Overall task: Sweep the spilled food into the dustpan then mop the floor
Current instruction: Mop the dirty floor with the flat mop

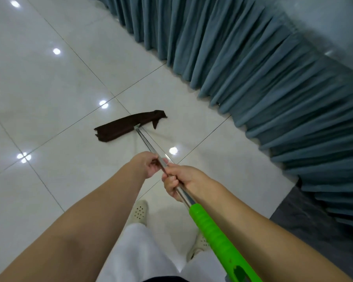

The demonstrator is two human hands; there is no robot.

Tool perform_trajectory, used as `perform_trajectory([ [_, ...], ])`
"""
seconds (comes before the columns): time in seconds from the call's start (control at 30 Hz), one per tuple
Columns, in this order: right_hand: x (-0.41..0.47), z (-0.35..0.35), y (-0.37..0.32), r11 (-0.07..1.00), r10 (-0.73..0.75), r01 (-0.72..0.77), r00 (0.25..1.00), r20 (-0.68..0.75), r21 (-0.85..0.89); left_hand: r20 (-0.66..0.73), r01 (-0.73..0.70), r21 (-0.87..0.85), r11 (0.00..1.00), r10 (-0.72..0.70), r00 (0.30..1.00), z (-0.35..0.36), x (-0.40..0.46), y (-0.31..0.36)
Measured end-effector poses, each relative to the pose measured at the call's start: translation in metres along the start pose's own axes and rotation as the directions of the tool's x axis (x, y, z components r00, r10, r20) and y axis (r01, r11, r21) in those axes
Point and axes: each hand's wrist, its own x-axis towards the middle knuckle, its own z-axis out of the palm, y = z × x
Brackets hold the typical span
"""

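A flat mop with a dark brown cloth head [126, 126] lies on the glossy white tiled floor [49, 88] ahead of me. Its metal pole [147, 142] runs back to a bright green grip [214, 235] at the lower right. My left hand [149, 163] pinches the pole further down with its fingers. Just behind it, my right hand [179, 183] is wrapped tightly around the pole, above the green grip. No spilled food or dustpan is in view.
A pleated blue-grey curtain [253, 68] hangs to the floor along the right, close to the mop head. A dark grey mat [306, 218] lies at the lower right. My feet in pale perforated shoes [140, 211] stand below the hands.
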Motion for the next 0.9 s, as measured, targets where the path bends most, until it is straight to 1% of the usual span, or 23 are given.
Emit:
perform_trajectory([
  [0.23, -0.046, -0.104, 0.009, 0.997, 0.018, -0.020, 1.000, -0.022, -0.078, -0.024, -0.014, -0.161, 0.987, 0.011, 1.000, 0.076, -0.025, -0.094],
  [0.43, -0.081, -0.181, 0.029, 0.981, 0.038, -0.046, 0.998, -0.043, -0.190, -0.019, -0.016, -0.207, 0.978, 0.012, 1.000, 0.119, -0.036, -0.173],
  [0.57, -0.094, -0.199, 0.048, 0.976, 0.060, -0.067, 0.997, -0.039, -0.208, -0.030, -0.025, -0.254, 0.967, 0.018, 0.999, 0.122, -0.047, -0.203],
  [0.73, -0.104, -0.203, 0.080, 0.971, 0.071, -0.081, 0.996, -0.051, -0.224, -0.018, -0.027, -0.308, 0.951, 0.022, 1.000, 0.105, -0.065, -0.233],
  [0.9, -0.108, -0.208, 0.123, 0.974, 0.068, -0.082, 0.995, -0.071, -0.209, -0.023, -0.024, -0.286, 0.958, 0.018, 1.000, 0.082, -0.084, -0.266],
])
